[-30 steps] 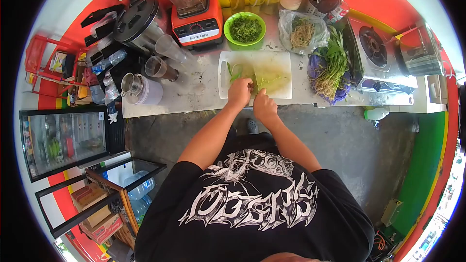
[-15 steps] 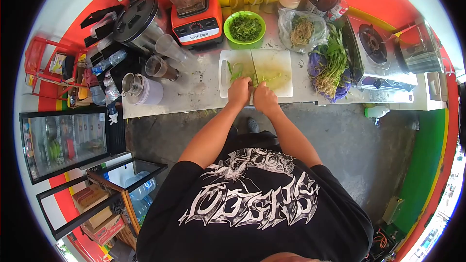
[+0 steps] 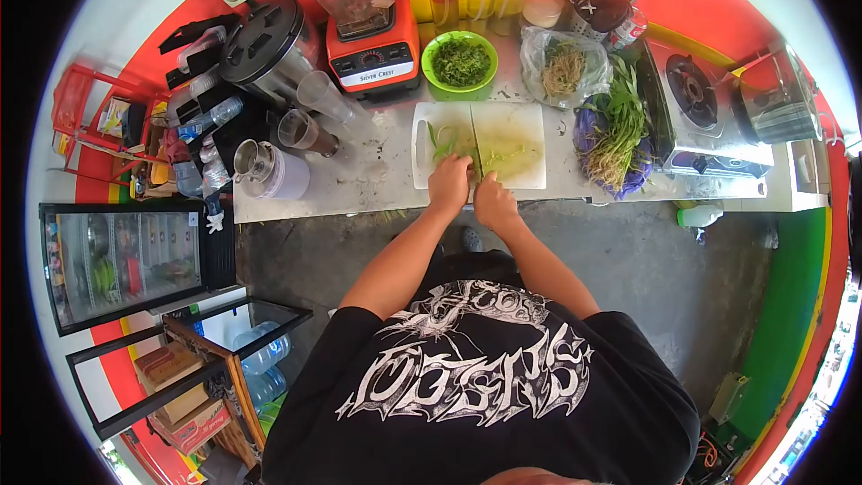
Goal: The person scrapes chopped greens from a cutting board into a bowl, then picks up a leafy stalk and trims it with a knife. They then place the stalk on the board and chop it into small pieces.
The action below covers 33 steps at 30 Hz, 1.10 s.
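A white cutting board [image 3: 523, 130] lies on the metal counter, with a knife [image 3: 477, 139] standing across it, its blade pointing away from me. My right hand [image 3: 494, 201] is closed round the knife's handle at the board's front edge. Just left of the blade, my left hand [image 3: 451, 182] is closed on green stems. Leafy pieces [image 3: 440, 141] stick out beyond its fingers, and pale cut bits [image 3: 510, 153] lie right of the blade.
Behind the board stand a green bowl of chopped leaves [image 3: 461, 63] and a red blender [image 3: 373, 58]. Cups [image 3: 308, 132] are on the left. A bunch of greens [image 3: 618, 130], a plastic bag [image 3: 563, 69] and a stove [image 3: 691, 94] are on the right.
The whole view has shifted slightly, so the counter sits a little lower and further right. Both hands remain at the board's front edge, with the knife between them.
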{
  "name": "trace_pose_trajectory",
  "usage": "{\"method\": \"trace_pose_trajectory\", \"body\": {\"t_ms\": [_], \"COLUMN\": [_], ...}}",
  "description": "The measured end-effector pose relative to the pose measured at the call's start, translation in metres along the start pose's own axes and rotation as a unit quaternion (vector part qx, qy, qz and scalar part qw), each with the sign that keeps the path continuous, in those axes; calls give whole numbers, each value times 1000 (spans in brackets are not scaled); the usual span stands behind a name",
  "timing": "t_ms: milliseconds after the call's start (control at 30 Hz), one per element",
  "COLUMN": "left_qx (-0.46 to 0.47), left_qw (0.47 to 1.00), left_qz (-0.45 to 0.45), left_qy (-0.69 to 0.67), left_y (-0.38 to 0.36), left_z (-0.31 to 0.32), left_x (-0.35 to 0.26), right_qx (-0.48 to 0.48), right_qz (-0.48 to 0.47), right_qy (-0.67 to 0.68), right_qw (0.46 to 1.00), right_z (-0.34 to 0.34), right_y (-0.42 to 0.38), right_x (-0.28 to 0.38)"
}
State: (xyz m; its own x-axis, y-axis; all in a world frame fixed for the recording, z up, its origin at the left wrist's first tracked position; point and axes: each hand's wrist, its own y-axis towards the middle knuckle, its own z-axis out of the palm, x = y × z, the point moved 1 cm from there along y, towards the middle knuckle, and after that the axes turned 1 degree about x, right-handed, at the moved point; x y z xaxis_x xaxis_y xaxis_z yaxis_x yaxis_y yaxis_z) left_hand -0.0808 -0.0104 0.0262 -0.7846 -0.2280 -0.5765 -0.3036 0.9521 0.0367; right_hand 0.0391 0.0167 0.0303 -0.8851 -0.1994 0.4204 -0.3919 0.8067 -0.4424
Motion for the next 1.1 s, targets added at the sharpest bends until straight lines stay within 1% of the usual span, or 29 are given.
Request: {"method": "trace_pose_trajectory", "body": {"t_ms": [67, 133, 167, 233, 267, 333, 367, 433, 533, 567, 633, 667, 733, 767, 833, 967, 1033, 1100], "left_qx": [-6, -7, -4, 10, 12, -20, -17, -27, -15, -16, -7, -7, 55, 56, 104, 116, 120, 114], "left_qw": [1000, 997, 997, 988, 988, 989, 988, 986, 981, 981, 982, 982, 989, 989, 988, 988, 990, 991], "left_qz": [5, 43, 48, 104, 108, 119, 122, 129, 135, 137, 153, 154, 129, 131, 114, 99, 80, 74], "left_qy": [4, 61, 62, 110, 111, 88, 88, 101, 136, 134, 108, 108, 39, 38, 10, -14, -6, -4], "left_y": [-3, -4, -5, -7, -8, -12, -11, -10, -2, 1, 7, 11, 22, 26, 33, 39, 39, 35], "left_z": [2, 2, 1, -4, -5, -7, -7, -3, 2, 4, 8, 11, 18, 19, 18, 17, 16, 15], "left_x": [0, 2, 3, 4, 5, 6, 7, 9, 7, 5, -2, -6, -13, -16, -23, -29, -31, -33], "right_qx": [-7, -18, -20, -13, -15, -18, -19, -27, -51, -53, -94, -94, -110, -111, -96, -73, -63, -47], "right_qz": [18, -11, -7, -23, -20, 0, 3, 41, 63, 63, 41, 42, -16, -14, -13, -7, 9, 18], "right_qy": [-1, 18, 22, 49, 51, 56, 58, 64, 69, 68, 81, 81, 94, 95, 94, 48, -16, -16], "right_qw": [1000, 1000, 1000, 998, 998, 998, 998, 997, 994, 994, 991, 991, 989, 989, 991, 996, 998, 999], "right_z": [0, -1, 0, -4, -6, -10, -14, -25, -33, -35, -39, -39, -38, -37, -37, -37, -33, -26], "right_y": [1, 11, 12, 11, 9, 3, 2, -1, 2, 2, 0, 1, 2, 1, -2, -8, -10, -14], "right_x": [-2, -7, -12, -15, -18, -27, -32, -41, -57, -61, -64, -66, -68, -68, -61, -53, -50, -49]}}
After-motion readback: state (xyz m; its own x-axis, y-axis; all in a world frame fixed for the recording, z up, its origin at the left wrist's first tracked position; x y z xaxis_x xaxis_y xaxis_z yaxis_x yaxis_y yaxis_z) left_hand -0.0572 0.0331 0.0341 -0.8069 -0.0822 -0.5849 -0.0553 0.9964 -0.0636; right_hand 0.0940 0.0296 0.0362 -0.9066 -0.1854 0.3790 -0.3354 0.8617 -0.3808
